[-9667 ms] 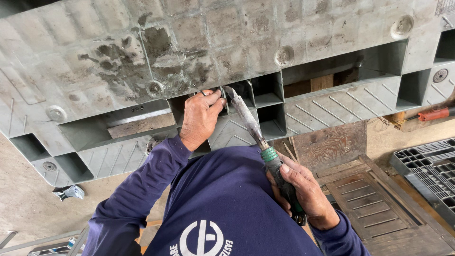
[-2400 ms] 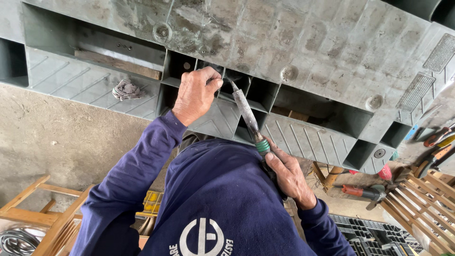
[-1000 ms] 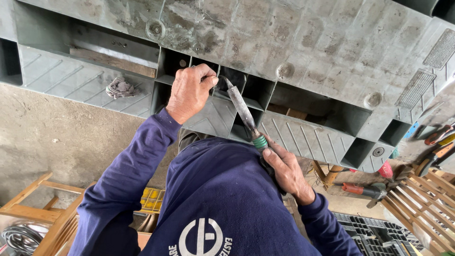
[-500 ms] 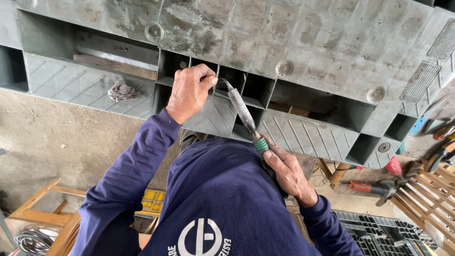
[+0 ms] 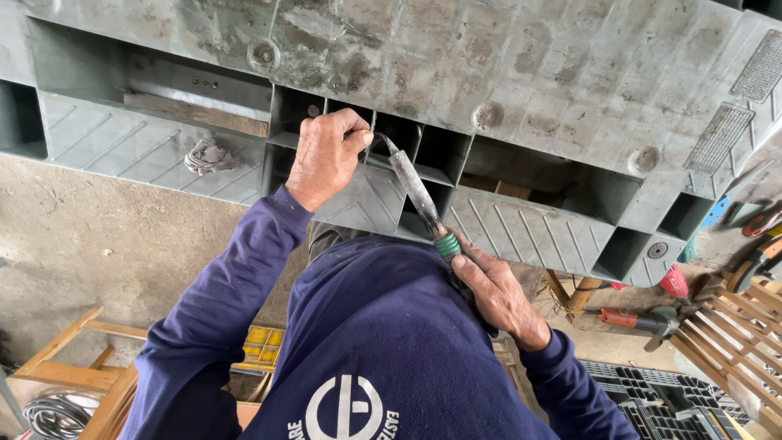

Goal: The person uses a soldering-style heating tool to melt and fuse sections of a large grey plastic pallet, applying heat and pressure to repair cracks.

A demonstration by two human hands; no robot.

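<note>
left hand (image 5: 326, 155): closed in a fist at the rim of a small cell in the grey plastic pallet (image 5: 521, 90), seemingly steadying the tool's tip; what the grip pinches cannot be told
right hand (image 5: 497, 293): grip wrapped round the handle, low, for leverage
tool (image 5: 415, 191): long dull blade with green collar, slanting up, tip in that cell
pallet: stands tilted over the person, underside cells facing them
surroundings: rag (image 5: 208, 155) in a recess; red-handled tool (image 5: 635, 319) lower right

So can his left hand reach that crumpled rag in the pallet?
Probably yes: the left hand grips the grey pallet edge near the rag, with nothing between them. It would have to let go first.
</note>
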